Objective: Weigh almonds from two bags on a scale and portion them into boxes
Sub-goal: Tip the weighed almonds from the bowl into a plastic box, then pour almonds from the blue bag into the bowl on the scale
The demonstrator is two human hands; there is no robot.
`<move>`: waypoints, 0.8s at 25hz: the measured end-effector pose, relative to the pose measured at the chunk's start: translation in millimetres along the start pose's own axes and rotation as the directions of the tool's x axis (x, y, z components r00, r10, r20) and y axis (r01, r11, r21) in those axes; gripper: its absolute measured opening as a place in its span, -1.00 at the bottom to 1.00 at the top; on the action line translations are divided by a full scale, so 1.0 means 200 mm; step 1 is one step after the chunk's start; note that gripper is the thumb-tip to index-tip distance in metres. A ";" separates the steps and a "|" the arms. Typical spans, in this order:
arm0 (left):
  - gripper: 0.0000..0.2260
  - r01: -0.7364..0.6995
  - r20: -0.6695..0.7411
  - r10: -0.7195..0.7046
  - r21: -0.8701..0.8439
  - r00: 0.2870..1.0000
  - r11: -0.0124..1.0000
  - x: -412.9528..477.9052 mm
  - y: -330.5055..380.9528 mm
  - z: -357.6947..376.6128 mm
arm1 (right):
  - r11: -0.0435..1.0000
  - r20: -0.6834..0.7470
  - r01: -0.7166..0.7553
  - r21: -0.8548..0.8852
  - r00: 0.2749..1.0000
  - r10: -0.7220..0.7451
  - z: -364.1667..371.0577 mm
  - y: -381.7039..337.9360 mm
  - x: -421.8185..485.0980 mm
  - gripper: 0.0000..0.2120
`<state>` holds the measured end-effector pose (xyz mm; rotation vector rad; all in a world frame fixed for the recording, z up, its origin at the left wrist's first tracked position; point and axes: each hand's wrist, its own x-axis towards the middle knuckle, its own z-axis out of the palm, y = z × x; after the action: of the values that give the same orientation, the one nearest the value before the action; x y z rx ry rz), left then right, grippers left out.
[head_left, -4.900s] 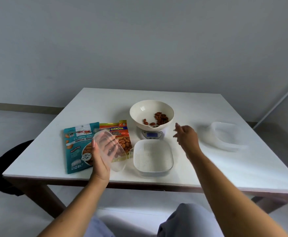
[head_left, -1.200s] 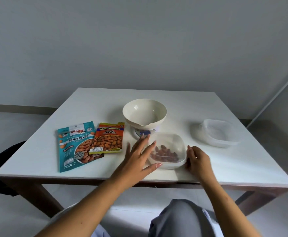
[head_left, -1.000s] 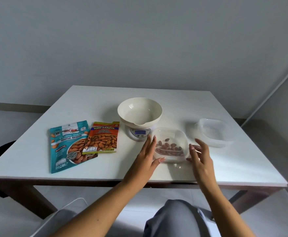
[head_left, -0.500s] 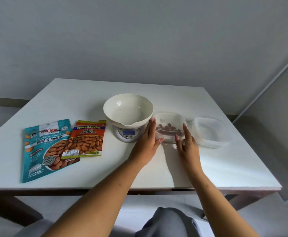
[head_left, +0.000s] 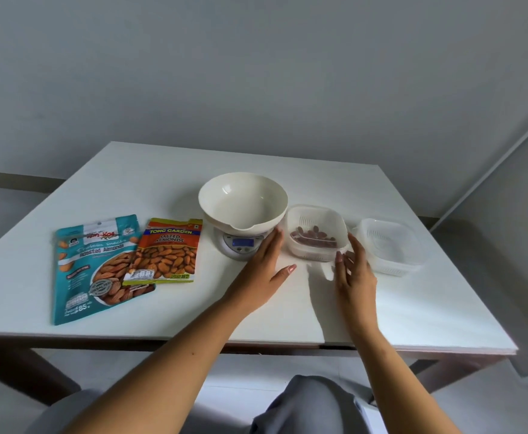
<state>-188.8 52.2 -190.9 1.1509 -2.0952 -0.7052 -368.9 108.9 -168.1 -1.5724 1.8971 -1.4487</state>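
Pushed farther from me than a second ago, the box of almonds (head_left: 316, 236) now sits between the empty bowl (head_left: 243, 202) on the scale (head_left: 240, 244) and the empty box (head_left: 389, 245). My left hand (head_left: 264, 272) and right hand (head_left: 355, 272) flank it, open, gripping nothing. Both bags (head_left: 125, 261) lie left.

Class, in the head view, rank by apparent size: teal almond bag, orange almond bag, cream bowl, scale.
1. teal almond bag
2. cream bowl
3. orange almond bag, close to the bowl, so unsure
4. scale, partly hidden under the bowl
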 end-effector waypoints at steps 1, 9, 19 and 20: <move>-0.40 0.039 0.020 -0.038 -0.078 0.999 0.996 -0.05 -0.01 -0.03 | 0.998 -0.028 -0.049 0.041 0.998 0.050 -0.02 0.00 -0.03 -0.66; -0.83 0.114 -0.396 -0.260 -0.356 0.881 0.927 -0.43 -0.04 -0.59 | 0.985 0.152 -0.007 0.173 0.988 -0.020 0.34 -0.36 -0.30 -0.87; -0.38 0.866 -0.475 -0.776 -0.054 0.415 0.497 -0.71 -0.59 -1.16 | 0.821 0.613 0.526 -0.222 0.730 -0.302 0.77 -0.57 -0.45 -0.22; -0.43 0.865 -0.475 -0.764 -0.010 0.438 0.502 -0.70 -0.59 -1.16 | 0.831 0.598 0.512 -0.217 0.743 -0.301 0.78 -0.57 -0.44 -0.25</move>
<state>103.0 83.8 -161.5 2.3029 -1.1390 -0.5210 -156.6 117.0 -178.0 -2.3988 1.5784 -0.6323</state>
